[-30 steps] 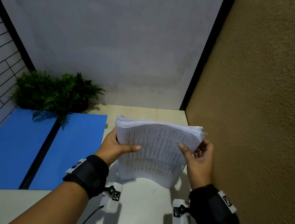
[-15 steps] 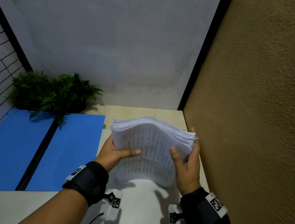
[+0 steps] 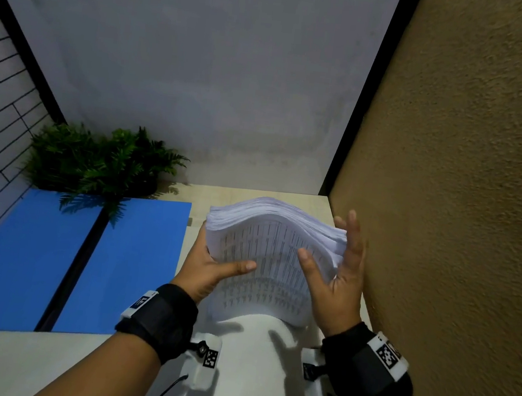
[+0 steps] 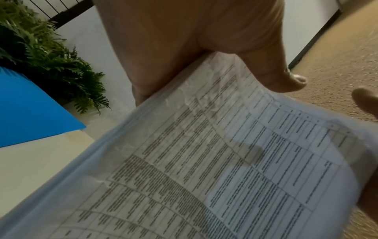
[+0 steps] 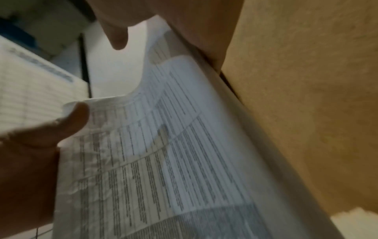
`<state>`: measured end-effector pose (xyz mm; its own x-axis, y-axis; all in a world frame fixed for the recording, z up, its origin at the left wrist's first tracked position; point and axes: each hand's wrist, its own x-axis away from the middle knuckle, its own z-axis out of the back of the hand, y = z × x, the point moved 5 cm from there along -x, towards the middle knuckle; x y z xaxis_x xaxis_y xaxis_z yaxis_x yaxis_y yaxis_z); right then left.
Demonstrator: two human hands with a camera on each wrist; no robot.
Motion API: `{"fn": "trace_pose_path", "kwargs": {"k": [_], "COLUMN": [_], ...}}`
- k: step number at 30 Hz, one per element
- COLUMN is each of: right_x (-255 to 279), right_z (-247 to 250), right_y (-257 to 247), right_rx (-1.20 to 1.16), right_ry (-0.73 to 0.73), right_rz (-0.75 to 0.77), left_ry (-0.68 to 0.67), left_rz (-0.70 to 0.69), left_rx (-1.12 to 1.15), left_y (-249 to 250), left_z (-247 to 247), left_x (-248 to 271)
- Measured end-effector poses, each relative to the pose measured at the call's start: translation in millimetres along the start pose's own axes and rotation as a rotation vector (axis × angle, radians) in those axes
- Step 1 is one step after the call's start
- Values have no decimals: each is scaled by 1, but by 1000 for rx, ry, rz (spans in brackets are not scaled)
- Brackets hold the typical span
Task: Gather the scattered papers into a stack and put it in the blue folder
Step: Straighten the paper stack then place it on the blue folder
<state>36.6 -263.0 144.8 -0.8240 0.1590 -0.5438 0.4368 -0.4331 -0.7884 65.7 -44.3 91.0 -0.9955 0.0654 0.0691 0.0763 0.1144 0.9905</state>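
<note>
A thick stack of printed papers (image 3: 271,283) stands on its lower edge on the pale table (image 3: 39,364), bowed toward me. My left hand (image 3: 213,259) grips its left edge, thumb across the printed front and fingers behind. My right hand (image 3: 341,269) lies along the stack's right edge with straight, spread fingers and the thumb lifted off the page. The blue folder (image 3: 128,264) lies open flat to the left of the stack. The left wrist view shows the printed sheet (image 4: 204,161) under my left thumb. In the right wrist view the same sheet (image 5: 163,161) curves past my palm.
A rough brown wall (image 3: 462,220) rises close beside my right hand. A green fern (image 3: 94,162) sits at the back left, its fronds overhanging the folder's far edge. A grey wall (image 3: 202,77) closes the back of the table.
My right hand has let go of the stack's right side and straightened its fingers against that edge. The stack bows more at the top. The left hand keeps its grip.
</note>
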Motion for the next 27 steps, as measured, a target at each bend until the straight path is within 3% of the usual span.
{"fn": "trace_pose_path", "kwargs": {"k": [2,5,8,12,15,18,22,25,27], "right_x": [0,-1,-2,-3,-6,-6,-3,-4,-6], "right_z": [0,1,-2,-1,-2,0,-1,1,0], "right_y": [1,5,-4,-3,-5,0,-3,2,-1], "right_rx": [39,-6,86,31,56,7,43,-1,7], "right_ry": [15,87,82,102,74,87,67,98,99], "right_rz": [7,-131,-41,-113,-73,-188,-121,-241,-191], "left_ry": [9,64,153,367,476,413,294,216,172], "left_rz": [-37,-117,-195,-235,-206,-198,-246,-254,-251], "left_rx": [1,18,17,-53,-31,-4,-46,-44,-27], "left_y": [4,15,31,55,60,59,54,47,45], "left_z": [-1,-4,-6,-10,-8,-10,-13,-13,-14], "left_x": [0,3,8,9,3,0,5,8,9]}}
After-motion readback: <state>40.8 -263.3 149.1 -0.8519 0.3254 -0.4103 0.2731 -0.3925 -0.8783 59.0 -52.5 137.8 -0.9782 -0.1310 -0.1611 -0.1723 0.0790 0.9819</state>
